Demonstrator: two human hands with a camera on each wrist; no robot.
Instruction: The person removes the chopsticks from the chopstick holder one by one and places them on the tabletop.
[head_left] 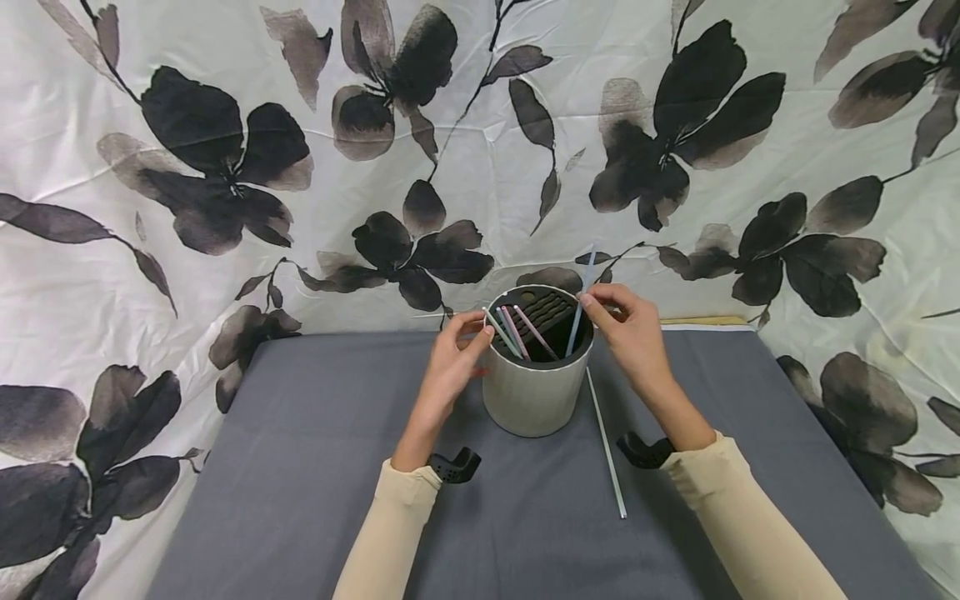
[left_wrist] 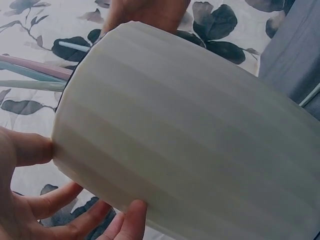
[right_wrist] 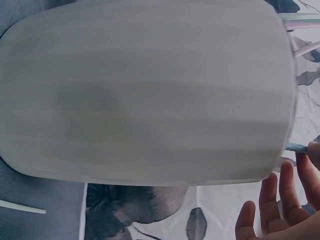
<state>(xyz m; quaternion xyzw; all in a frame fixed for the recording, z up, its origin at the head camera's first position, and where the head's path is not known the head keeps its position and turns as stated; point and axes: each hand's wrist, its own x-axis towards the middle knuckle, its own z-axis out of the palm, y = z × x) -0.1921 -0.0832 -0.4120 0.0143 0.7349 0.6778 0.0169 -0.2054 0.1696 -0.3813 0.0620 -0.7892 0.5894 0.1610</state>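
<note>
One pale cup (head_left: pixel 534 400) stands between my left hand (head_left: pixel 452 350), whose bent fingers hold its rim, and my right hand (head_left: pixel 628 329), which pinches a blue straw (head_left: pixel 573 332), lower end inside. I seem to be placing it; releasing that pinch probably comes next.

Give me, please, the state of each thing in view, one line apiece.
Container: upright, open-topped, on the grey cloth
Left hand: touching the container's side and rim
Right hand: pinching a blue straw
Held blue straw: tilted, lower end inside the container
Other straws: leaning inside the container
Loose pale straw: lying on the grey cloth
Grey cloth: spread flat
</note>
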